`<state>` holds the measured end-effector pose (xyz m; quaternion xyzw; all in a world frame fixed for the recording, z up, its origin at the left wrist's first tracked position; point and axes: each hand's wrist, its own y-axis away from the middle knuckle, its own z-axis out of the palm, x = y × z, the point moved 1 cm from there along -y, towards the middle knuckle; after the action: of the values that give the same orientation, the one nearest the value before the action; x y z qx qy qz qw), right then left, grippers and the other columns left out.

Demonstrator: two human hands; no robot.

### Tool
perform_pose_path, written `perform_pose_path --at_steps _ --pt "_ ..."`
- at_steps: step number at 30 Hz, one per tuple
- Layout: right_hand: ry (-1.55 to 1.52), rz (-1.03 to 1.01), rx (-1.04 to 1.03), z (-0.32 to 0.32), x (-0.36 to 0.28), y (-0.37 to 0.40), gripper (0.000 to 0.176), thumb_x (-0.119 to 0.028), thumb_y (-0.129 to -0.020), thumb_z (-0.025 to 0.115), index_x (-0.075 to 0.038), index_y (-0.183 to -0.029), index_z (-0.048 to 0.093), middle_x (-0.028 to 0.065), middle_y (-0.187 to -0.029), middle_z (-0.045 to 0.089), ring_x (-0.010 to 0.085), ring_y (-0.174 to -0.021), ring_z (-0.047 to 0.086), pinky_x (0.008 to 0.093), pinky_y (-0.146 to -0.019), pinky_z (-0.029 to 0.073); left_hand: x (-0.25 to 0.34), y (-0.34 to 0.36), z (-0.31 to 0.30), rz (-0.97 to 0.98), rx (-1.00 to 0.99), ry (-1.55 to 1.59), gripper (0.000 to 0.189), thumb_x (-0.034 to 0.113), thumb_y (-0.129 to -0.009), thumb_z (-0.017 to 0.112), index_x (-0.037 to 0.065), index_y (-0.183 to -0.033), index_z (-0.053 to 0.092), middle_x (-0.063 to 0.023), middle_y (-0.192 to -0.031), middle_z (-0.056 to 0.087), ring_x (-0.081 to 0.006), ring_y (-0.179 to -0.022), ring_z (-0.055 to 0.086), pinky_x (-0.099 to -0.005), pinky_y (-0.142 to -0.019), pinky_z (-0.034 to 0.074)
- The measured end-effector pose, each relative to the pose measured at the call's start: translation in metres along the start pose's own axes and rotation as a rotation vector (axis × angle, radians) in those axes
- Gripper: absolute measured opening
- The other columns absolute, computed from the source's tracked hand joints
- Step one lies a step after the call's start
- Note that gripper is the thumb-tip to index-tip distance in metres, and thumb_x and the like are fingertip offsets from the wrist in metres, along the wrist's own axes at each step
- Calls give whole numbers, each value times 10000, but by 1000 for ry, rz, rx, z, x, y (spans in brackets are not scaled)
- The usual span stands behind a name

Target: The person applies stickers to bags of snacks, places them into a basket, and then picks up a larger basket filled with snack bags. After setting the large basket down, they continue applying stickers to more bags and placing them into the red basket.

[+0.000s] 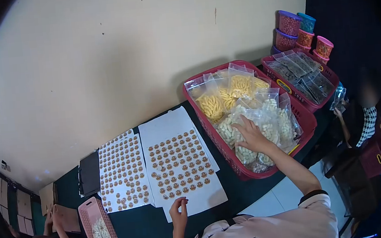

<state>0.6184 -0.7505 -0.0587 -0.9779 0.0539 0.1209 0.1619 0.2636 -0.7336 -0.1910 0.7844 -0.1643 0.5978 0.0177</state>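
My right hand [250, 136] reaches into the large red basket [219, 150], its fingers spread over a clear bag of white snack pieces [246, 155]. It rests on the bags, and I cannot see it gripping one. My left hand [179, 212] is at the lower edge of a sheet of round stickers [188, 190], fingertips closed together. Whatever they may hold is too small to make out. Bags of yellow snack sticks [210, 106] stand in the far half of the basket.
A second sticker sheet [122, 171] and a black folder [90, 173] lie left. A pink basket [87, 220] holds small white bags. Another red basket [310, 103] holds dark packets, near stacked tubs [290, 23]. People sit at both sides, one holding a packet [338, 100].
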Motion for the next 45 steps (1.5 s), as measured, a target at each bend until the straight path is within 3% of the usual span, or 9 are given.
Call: perform_pose_path --at_steps 1,7,10,14,20,29,36,40,45 --pt "28 85 -162 8 6 -1 919 -394 -618 733 -186 -1333 194 287 -1363 30 463 -1241 131 566 -942 249 -2 0 3 5 -10 -2 135 55 -853 485 -27 -905 579 -98 -782 632 -141 -751 613 -245 -688 471" --pt "-103 462 -257 9 12 1 1172 -461 -472 793 -114 -1340 87 311 -1362 -93 542 -1228 -32 699 -891 147 19 -5 21 49 -102 -4 121 38 -846 486 -22 -900 575 -102 -804 636 -163 -766 618 -260 -699 465" --pt "-93 466 -236 12 19 -2 1147 -404 -503 791 -103 -1344 72 308 -1372 6 529 -1237 14 537 -1006 176 25 -7 25 100 -135 -10 125 45 -846 486 -19 -906 575 -103 -800 636 -163 -775 618 -259 -700 464" --pt "-139 283 -47 20 37 1 993 -343 -589 757 -81 -1319 137 357 -1314 158 526 -1208 174 561 -925 304 33 -6 24 115 -159 -38 132 65 -839 511 -10 -914 590 -114 -808 639 -178 -770 616 -277 -703 457" --pt "-256 191 125 23 50 -5 741 -256 -688 676 -13 -1270 285 275 -1209 401 445 -1094 409 435 -921 351 43 -14 19 186 -185 -151 158 126 -838 543 6 -925 594 -114 -808 634 -221 -768 619 -298 -672 463" --pt "-606 79 456 -14 31 -7 777 -52 -750 609 -72 -1349 113 220 -1321 333 284 -1223 345 392 -937 348 66 -8 15 198 -227 -28 175 111 -854 521 -11 -968 573 -107 -821 637 -179 -780 616 -283 -722 457" --pt "-722 47 594 -34 -5 0 776 -6 -753 580 -55 -1347 83 257 -1328 287 330 -1241 300 393 -977 297 49 -24 21 154 -202 227 207 85 -878 475 2 -1066 502 -88 -807 619 -164 -795 608 -278 -742 473" --pt "-734 -64 687 -50 -61 14 775 4 -750 580 -30 -1343 82 241 -1332 285 312 -1253 283 396 -982 288 82 -32 30 211 -233 338 345 90 -837 545 33 -1157 432 -114 -959 611 -171 -888 599 -296 -801 458" --pt "-842 -322 365 -33 -149 49 662 -87 -772 607 15 -1305 228 207 -1323 313 315 -1250 281 402 -1001 254 117 -32 16 226 -505 496 798 143 -707 704 39 -1321 206 -129 -1309 331 -227 -1208 344 -379 -999 270"
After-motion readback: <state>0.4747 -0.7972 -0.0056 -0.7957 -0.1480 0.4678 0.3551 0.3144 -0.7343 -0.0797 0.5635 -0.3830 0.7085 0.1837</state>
